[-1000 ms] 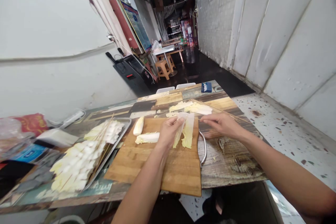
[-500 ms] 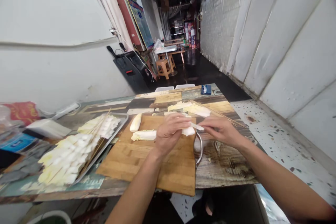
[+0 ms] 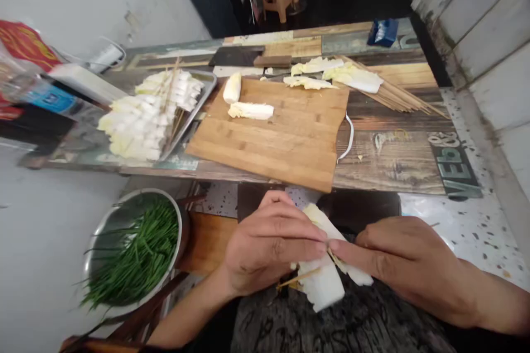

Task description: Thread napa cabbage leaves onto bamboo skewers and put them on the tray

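Over my lap, below the table's front edge, my left hand (image 3: pixel 273 240) is closed on a white napa cabbage piece (image 3: pixel 323 287). A thin bamboo skewer (image 3: pixel 301 277) sticks out under its fingers. My right hand (image 3: pixel 408 262) pinches at the same spot, its thumb and fingertips meeting the left fingertips on a second cabbage strip (image 3: pixel 356 274). Whether the skewer passes through both pieces is hidden by the fingers. In front of the hands lies a wooden cutting board (image 3: pixel 285 143) with two rolled cabbage pieces (image 3: pixel 251 111) at its far left.
At the left, a metal tray (image 3: pixel 209 85) bears stacked skewered cabbage (image 3: pixel 143 116). Loose cabbage leaves (image 3: pixel 351 77) lie on bamboo skewers (image 3: pixel 399 96) beyond the board. A knife (image 3: pixel 242 56) and blue box (image 3: pixel 383 32) are farther back. Green chives (image 3: pixel 143 251) fill a metal bowl (image 3: pixel 180 226) lower left.
Both hands have come down from above the board to my lap with cabbage in them. The view has tilted downward, bringing the bowl of chives into sight.
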`<state>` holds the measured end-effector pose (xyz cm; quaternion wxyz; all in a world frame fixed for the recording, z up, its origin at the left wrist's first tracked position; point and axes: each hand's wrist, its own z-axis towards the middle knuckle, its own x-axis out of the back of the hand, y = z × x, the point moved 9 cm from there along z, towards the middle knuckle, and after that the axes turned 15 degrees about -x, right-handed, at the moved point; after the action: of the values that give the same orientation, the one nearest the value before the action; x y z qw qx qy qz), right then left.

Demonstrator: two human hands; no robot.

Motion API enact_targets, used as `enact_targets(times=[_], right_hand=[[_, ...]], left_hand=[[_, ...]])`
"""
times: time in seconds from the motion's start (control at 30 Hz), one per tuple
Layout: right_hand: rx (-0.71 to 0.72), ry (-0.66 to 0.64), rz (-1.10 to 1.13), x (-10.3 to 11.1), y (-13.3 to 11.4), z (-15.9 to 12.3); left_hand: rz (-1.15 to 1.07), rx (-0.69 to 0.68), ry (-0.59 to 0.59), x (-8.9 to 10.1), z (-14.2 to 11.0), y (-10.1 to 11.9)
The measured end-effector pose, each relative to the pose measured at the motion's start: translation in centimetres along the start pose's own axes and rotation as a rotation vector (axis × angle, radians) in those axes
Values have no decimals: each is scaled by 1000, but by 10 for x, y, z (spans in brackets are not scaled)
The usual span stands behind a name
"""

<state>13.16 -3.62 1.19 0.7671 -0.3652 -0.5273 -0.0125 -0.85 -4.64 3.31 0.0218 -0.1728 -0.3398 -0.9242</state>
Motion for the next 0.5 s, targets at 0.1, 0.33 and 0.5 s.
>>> enact_targets(times=[0.1,0.33,0.5], right_hand=[[36,15,-79,-2,-14,-5],[56,-58,-189,-1,-25,-23],[57,-120,-206,1,-22,-27]], left_hand=[[-39,-77,8,-1,-2,7],[-196,-140,85,-2,-18,16],[-202,-133,112,1,-22,16]])
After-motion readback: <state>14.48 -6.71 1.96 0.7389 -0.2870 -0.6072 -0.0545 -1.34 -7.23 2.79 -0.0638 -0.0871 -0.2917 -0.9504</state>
